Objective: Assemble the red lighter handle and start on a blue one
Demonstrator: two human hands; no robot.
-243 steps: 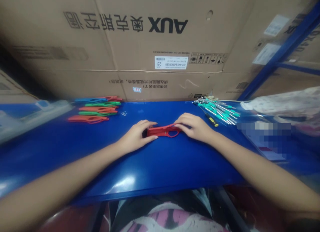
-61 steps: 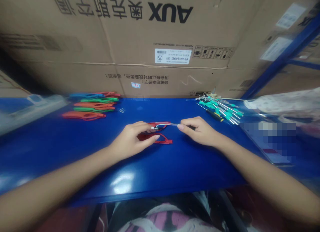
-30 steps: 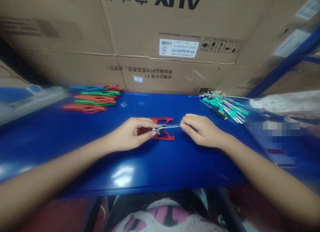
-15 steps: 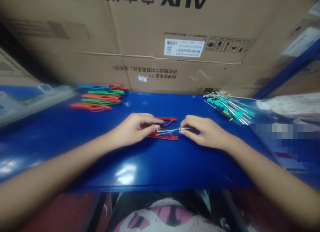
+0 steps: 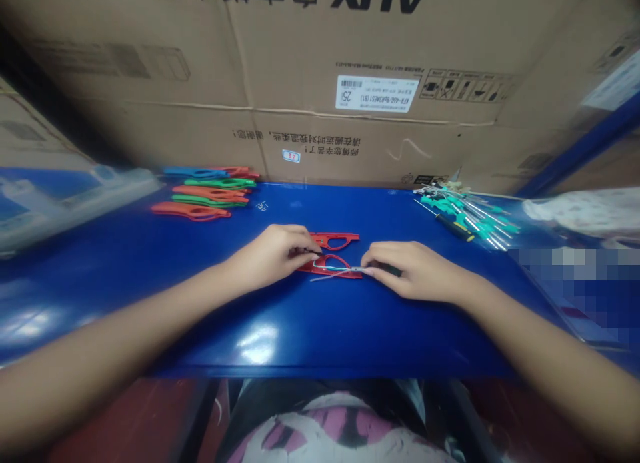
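A red plastic tool [image 5: 334,252] lies on the blue table [image 5: 320,316] in front of me, its two handle halves spread apart. My left hand [image 5: 274,252] rests on its left end and holds it down. My right hand [image 5: 411,270] pinches a thin metal wire piece [image 5: 338,270] that lies across the nearer red half, and a dark handle pokes out from under its fingers. Whether the wire belongs to that handle I cannot tell.
Several red, green and blue plastic tools [image 5: 207,191] are stacked at the back left. A bundle of green-handled screwdrivers [image 5: 467,211] lies at the back right. Large cardboard boxes [image 5: 320,83] close off the far side. A clear bag [image 5: 585,213] sits at the right.
The red tool, closed at first, now lies spread open. My right hand has brought the wire down and nearer, onto the front half. My left hand has stayed on the tool's left end.
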